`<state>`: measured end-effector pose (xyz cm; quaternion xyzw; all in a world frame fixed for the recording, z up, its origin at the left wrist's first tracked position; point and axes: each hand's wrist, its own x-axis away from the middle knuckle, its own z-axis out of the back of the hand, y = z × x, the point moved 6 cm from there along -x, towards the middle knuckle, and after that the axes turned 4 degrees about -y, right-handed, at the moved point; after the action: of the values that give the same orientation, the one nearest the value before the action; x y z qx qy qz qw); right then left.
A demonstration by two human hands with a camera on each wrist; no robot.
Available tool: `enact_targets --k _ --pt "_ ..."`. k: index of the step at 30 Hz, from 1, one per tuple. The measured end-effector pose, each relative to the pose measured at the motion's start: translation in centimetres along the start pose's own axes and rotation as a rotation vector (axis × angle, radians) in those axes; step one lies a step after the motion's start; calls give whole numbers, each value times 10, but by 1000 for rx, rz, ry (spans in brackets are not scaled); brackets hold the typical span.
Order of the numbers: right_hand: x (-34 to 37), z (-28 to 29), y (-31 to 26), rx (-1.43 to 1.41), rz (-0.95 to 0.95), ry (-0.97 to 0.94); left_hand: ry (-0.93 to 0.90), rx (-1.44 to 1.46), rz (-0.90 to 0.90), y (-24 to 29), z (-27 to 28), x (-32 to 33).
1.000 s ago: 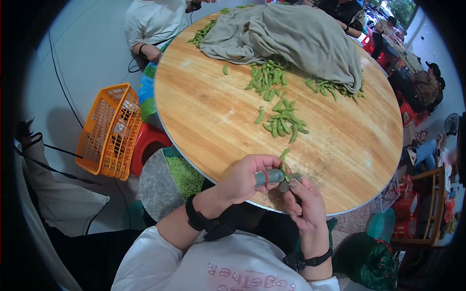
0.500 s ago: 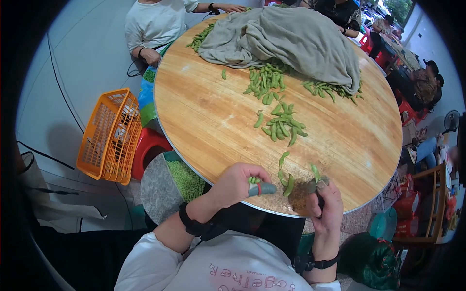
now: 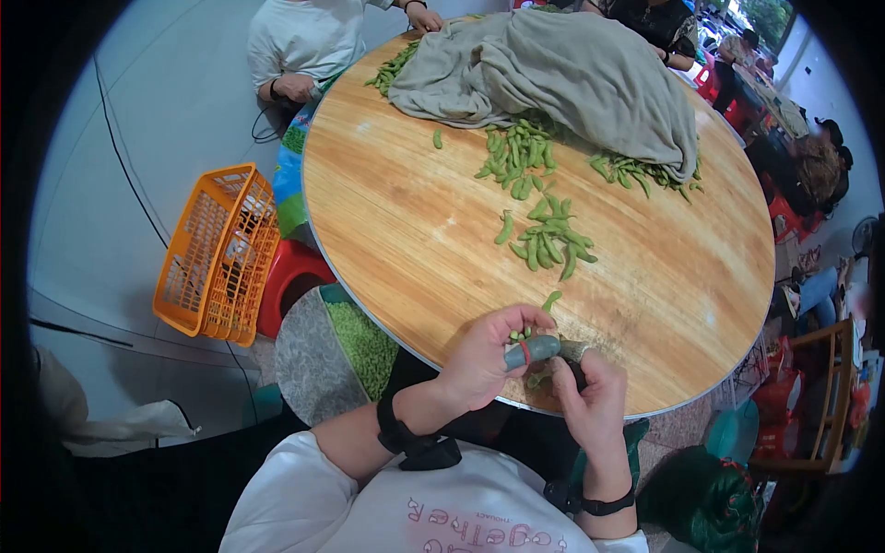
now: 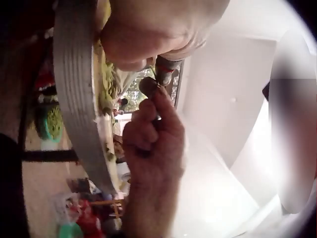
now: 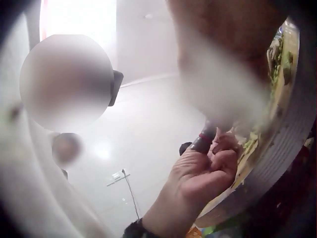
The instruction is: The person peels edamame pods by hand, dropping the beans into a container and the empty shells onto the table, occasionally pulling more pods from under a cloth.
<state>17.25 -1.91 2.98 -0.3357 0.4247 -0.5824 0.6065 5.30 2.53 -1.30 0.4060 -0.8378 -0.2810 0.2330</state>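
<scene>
Green beans (image 3: 527,331) rest in curled left fingers (image 3: 521,316), near right fingers (image 3: 601,366).

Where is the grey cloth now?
In the head view, the grey cloth lies on the far side of the table, with green pods along its near edge.

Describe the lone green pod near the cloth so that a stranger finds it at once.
On the round wooden table, find the large grey cloth. In the head view, just below its left part, lies the pod. Unlike the pile of pods to its right, it lies alone.
</scene>
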Motion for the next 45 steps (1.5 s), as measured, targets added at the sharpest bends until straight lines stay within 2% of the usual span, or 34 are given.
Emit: enact_targets --k 1,3,4,6,8,10,12,13,14,15,17,18,20,21,22,23,24,25,26,27,28,29,30,31,32,33,35,36,37,39,40,42,44,45 --pt "0 -1 6 -79 -56 -9 0 0 0 -1 1 -1" --pt "1 -3 15 -160 -113 -18 57 -874 -408 20 -2 1" --pt "2 -2 16 -143 -109 -16 57 -874 -407 21 -3 2" --pt "2 -2 16 -125 -104 -14 -53 -1073 -581 26 -17 9" --pt "2 -1 13 -172 -90 38 -81 -1048 -554 24 -16 8" --pt "2 -1 16 -132 -79 7 -109 -1025 -527 23 -16 9" --pt "2 -2 17 -91 -68 -26 -84 -924 -276 16 -6 6" --pt "0 -3 12 -54 7 -41 -84 -923 -275 17 -5 6" --pt "-1 -5 8 -17 83 -57 -89 -833 -185 15 -1 5" --pt "0 -6 9 -14 82 -59 -93 -742 -96 13 2 4" --pt "0 -14 22 -200 -88 -128 -123 -658 -24 15 8 3" --pt "0 -15 17 -197 -87 -133 -152 -576 46 14 11 4" --pt "1 -28 20 -616 -384 -210 -170 -569 12 21 12 6" --pt "0 -30 21 -612 -386 -214 -190 -564 -16 24 12 8" --pt "0 -37 22 -744 -388 -252 -188 -559 -18 26 16 9" --pt "-1 -42 20 -876 -391 -290 -171 -680 -89 33 22 11" --pt "-2 -40 16 -870 -397 -296 -150 -798 -161 41 28 14" --pt "-3 -41 0 -610 -256 -558 -32 -1054 -319 65 38 24" --pt "1 -46 -10 -340 -105 -801 104 -935 -392 86 48 34" --pt "-1 -43 -7 -338 -104 -802 290 -875 -403 104 74 49" --pt "-4 -37 -5 -113 4 -742 471 -810 -410 120 102 65" --pt "-5 -32 -5 111 105 -675 579 -691 -502 131 126 77" --pt "-15 -23 -6 80 57 -524 684 -568 -588 138 152 88" --pt "-26 -12 2 150 13 -417 664 -590 -590 143 169 97" --pt "-39 1 10 220 -28 -310 659 -632 -449 138 212 109" --pt "-53 12 13 260 -76 -195 653 -632 -448 136 227 115" --pt "-79 22 10 342 -55 -185 527 -1522 -119 124 227 111" --pt "-91 27 10 492 32 -96 539 -1816 -201 124 208 114" --pt "-99 30 10 641 114 -5 529 -1816 -203 128 187 110" --pt "-115 29 29 756 53 -46 671 -1275 -520 150 135 109" --pt "-118 28 35 867 3 -94 635 -1297 -641 152 103 101" --pt "-116 25 24 911 7 -138 201 -1543 -620 131 38 73" --pt "-108 23 24 950 8 -187 -45 -1601 -669 91 -2 39" --pt "-104 26 25 885 54 -156 -32 -1679 -692 71 -14 21"
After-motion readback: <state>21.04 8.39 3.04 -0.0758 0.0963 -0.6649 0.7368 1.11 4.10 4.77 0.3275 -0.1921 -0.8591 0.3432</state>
